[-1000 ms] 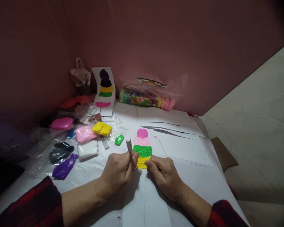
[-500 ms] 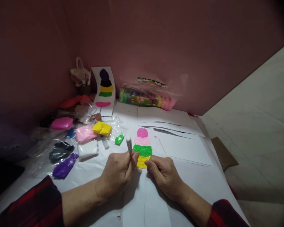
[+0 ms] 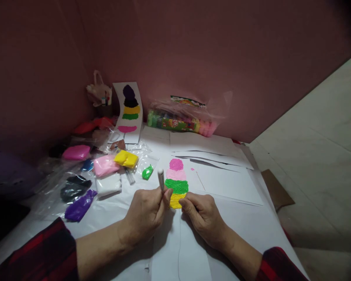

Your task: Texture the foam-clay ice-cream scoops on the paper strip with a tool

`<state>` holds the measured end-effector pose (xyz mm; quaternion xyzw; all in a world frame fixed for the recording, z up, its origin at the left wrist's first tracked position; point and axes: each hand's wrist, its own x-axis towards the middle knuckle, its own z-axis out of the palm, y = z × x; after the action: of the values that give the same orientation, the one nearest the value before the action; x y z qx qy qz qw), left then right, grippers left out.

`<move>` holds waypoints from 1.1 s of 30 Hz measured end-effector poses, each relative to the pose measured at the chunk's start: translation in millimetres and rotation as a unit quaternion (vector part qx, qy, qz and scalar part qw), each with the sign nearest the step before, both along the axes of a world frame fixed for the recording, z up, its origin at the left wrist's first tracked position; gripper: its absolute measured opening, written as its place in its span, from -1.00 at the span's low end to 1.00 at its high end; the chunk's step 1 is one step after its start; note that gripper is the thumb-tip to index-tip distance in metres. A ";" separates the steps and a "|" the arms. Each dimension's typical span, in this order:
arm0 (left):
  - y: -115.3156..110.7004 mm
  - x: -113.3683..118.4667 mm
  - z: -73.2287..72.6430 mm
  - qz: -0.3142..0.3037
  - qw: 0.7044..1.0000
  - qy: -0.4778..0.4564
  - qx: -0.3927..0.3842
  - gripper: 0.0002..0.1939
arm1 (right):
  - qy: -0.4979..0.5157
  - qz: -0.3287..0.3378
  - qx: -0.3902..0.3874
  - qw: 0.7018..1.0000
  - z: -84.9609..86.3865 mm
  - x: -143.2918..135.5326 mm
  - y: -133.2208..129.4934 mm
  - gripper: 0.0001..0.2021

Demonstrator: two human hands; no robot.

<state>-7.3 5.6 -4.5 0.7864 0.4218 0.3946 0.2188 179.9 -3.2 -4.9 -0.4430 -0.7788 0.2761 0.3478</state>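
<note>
My left hand (image 3: 148, 212) is closed round an upright pale pen-like stick (image 3: 161, 177), its thumb beside the yellow layer. My right hand (image 3: 203, 216) is pinched, with thumb and fingertip at the right edge of the yellow clay band (image 3: 177, 201); whatever lies between those fingers is hidden. Between both hands, a stack of textured clay shapes lies on a white paper strip (image 3: 193, 261): magenta circle (image 3: 176, 164) at the far end, then light pink band (image 3: 176, 175), green band (image 3: 176, 186) and yellow. A thin drawn line runs down the strip from the yellow band.
Packets of clay lie at left, among them yellow (image 3: 126, 159), pink (image 3: 106, 166), white (image 3: 109, 184) and purple (image 3: 80, 206). A finished-looking striped card (image 3: 128, 113) leans at the back beside a bagged clay set (image 3: 184, 119). A thin pink-tipped stick (image 3: 199, 179) rests on paper sheets (image 3: 231, 187).
The stick's upper end in my left hand has tipped very slightly to the right. Otherwise both hands and the clay bands look unmoved.
</note>
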 end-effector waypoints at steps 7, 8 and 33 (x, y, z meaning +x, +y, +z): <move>-0.6 0.3 -1.0 0.009 1.000 0.017 0.008 -0.64 | -0.001 0.003 0.003 1.000 0.7 -0.1 0.5 -0.59; -0.6 0.1 -1.1 0.009 1.000 0.019 0.011 -0.65 | -0.001 0.003 0.003 1.000 0.9 -0.1 0.6 -0.59; 0.0 1.8 -0.7 0.018 0.998 0.045 0.029 -0.67 | -0.006 0.002 0.013 1.000 1.8 -0.7 0.7 -0.57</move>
<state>-5.5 5.6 -5.2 0.8017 0.4335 0.3752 0.1693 179.2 -2.5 -3.1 -0.4387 -0.7852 0.2641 0.3482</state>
